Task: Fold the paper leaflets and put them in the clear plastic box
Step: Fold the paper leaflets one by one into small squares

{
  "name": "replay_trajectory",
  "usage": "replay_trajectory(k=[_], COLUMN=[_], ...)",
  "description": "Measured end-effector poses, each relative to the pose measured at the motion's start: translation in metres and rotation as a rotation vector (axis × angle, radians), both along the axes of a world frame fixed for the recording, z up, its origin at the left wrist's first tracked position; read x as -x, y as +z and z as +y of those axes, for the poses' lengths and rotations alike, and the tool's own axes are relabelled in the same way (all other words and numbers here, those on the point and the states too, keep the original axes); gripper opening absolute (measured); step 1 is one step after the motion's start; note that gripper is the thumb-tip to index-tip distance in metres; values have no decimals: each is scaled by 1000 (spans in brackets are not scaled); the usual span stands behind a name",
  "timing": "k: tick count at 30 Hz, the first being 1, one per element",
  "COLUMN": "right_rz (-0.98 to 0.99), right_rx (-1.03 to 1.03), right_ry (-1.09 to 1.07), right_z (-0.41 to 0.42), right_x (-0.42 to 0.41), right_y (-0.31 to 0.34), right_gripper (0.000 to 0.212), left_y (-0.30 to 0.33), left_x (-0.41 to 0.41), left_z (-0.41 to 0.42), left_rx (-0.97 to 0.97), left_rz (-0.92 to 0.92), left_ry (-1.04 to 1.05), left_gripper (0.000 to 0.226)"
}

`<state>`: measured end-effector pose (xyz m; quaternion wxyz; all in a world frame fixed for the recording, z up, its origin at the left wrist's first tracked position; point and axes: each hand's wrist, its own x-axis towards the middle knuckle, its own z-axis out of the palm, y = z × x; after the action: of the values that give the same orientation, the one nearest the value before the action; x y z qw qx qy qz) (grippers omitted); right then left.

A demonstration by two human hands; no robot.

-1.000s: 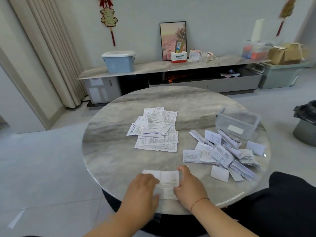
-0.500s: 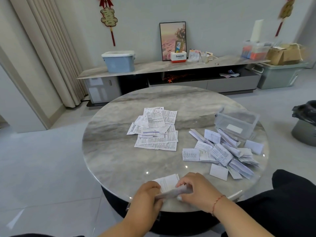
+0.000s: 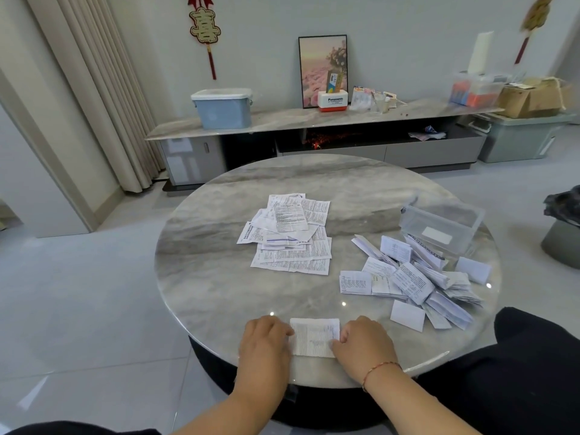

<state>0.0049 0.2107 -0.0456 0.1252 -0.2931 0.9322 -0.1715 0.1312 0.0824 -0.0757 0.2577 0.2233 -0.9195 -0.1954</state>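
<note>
Marble round table (image 3: 219, 290) is bearing all items. A folded leaflet (image 3: 314, 337) is being pressed flat at the near edge, flanked by the left hand (image 3: 265, 343) and right hand (image 3: 364, 343); fingers appear curled onto its side edges, though the grasp cannot be told with certainty. Unfolded leaflets (image 3: 290, 237) are lying mid-table, folded ones (image 3: 411, 277) being heaped beside the clear plastic box (image 3: 442, 226).

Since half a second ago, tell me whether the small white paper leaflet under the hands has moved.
Yes. The leaflet was lifted at the table's near edge; now it lies flat there.
</note>
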Motion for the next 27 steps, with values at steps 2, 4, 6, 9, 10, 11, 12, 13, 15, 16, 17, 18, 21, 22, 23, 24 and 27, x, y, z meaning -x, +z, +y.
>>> replay_trajectory(k=[2,4,6,9,10,11,12,13,15,16,17,18,21,22,23,24,27], right_rz=[-143,-336,-457,-387,-307,-230,-176,-149,-93,-47,-7,21,83,94,99,100,67], right_rx=[36,169,281,264,200,145,110,93,92,92,74,50,-2,-16,-27,-34,-46], right_ry=[-66,-140,-155,-35,55,153,239,298,344,343,331,311,216,191,171,158,129], right_z=[0,-3,-4,2,6,10,12,13,10,7,4,1,-7,-10,-12,-14,-20], right_x=[0,-4,-7,-3,3,8,12,14,13,11,10,8,2,-1,-3,-5,-6], right_y=[1,3,5,15,17,19,18,16,8,4,0,-3,-6,-6,-6,-5,-1], right_gripper=[25,21,17,24,36,47,53,51,33,25,15,18,41,42,42,40,29], left_y=[-2,-4,-5,-1,-1,-3,-5,-6,-9,-9,-9,-9,-6,-5,-4,-2,3], left_x=[-1,-1,0,3,3,2,1,0,-2,-2,-2,-2,1,2,3,4,7], left_z=[9,18,21,16,14,11,10,8,7,7,8,9,14,14,14,13,9], left_rx=[84,94,77,47,39,24,-8,-54,-111,-115,-117,-118,-149,-162,-178,-200,-262], left_rz=[34,2,-16,-28,-33,-32,-32,-35,-50,-61,-70,-75,-91,-95,-102,-114,-164], left_ry=[-149,-206,-215,-173,-153,-142,-141,-139,-114,-93,-65,-31,77,101,116,125,154], left_gripper=[26,30,20,6,7,9,11,12,9,7,7,9,12,12,13,16,16])
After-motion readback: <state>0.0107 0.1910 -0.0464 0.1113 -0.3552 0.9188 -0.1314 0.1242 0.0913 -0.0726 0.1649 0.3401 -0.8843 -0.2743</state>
